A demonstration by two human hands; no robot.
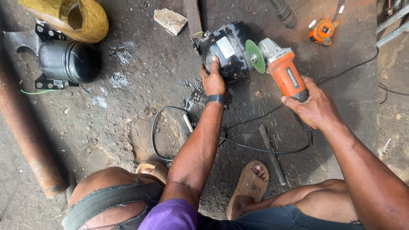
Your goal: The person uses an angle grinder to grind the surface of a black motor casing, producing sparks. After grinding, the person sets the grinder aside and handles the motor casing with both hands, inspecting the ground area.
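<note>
So the black compressor shell (228,50) sits top centre of the frame on the gritty concrete floor (128,127), and the cut looks barely started: the green cutting disc (255,56) of the orange angle grinder (284,72) is right up against the shell's right side, a few thin sparks show lower down in the middle, but I can't see any open seam yet and the casing looks whole, so I'd say most of the cutting is left. The left hand (213,79) lies flat on the shell, fingers spread over the rounded steel, pinning it down, with a dark wristwatch (217,99) below it. The right hand (313,106) is wrapped tight round the grinder's plastic body, right of centre. The shell is smooth painted metal, domed, with a pale label. A second black compressor (66,61) with bolt-hole feet sits upper left, untouched, next to a rusty pipe (25,136). The black power cord (179,136) loops across the middle, a steel chisel (272,155) lies by the sandalled foot (251,185), and there's an orange tape measure (322,30) top right.
</note>
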